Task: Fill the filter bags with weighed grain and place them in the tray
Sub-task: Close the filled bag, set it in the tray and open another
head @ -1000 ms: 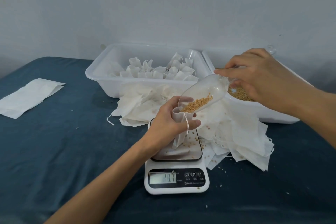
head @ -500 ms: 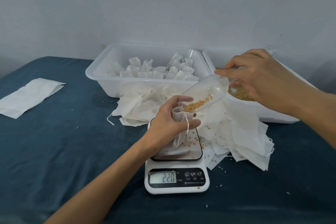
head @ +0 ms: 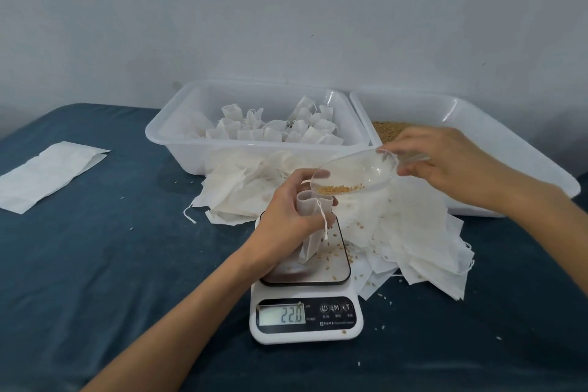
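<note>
The left hand (head: 288, 205) reaches in from the lower left, forearm slanting up across the blue cloth, and its fingers curl round the neck of a white filter bag (head: 309, 229) that stands upright on the platform of the kitchen scale (head: 306, 312). The bag's drawstring hangs down its front. The right hand (head: 445, 165) comes in from the right edge, wrist raised, pinching the handle end of a clear plastic scoop (head: 356, 173); the handle itself is hidden under the fingers. The scoop tilts down to the left, its lip just over the bag's open mouth, with a thin line of grain (head: 339, 189) lying along its lower side. The two hands are near each other but apart. The scale's display reads 22.0. Loose kernels dot the platform and the heap of empty bags (head: 413, 232) spread behind and right of the scale. The tray (head: 191, 156) behind holds many filled bags; beside it on the right, a second tub (head: 509, 149) holds grain, largely hidden by the right hand. A flat stack of bags (head: 47, 173) lies far left.
</note>
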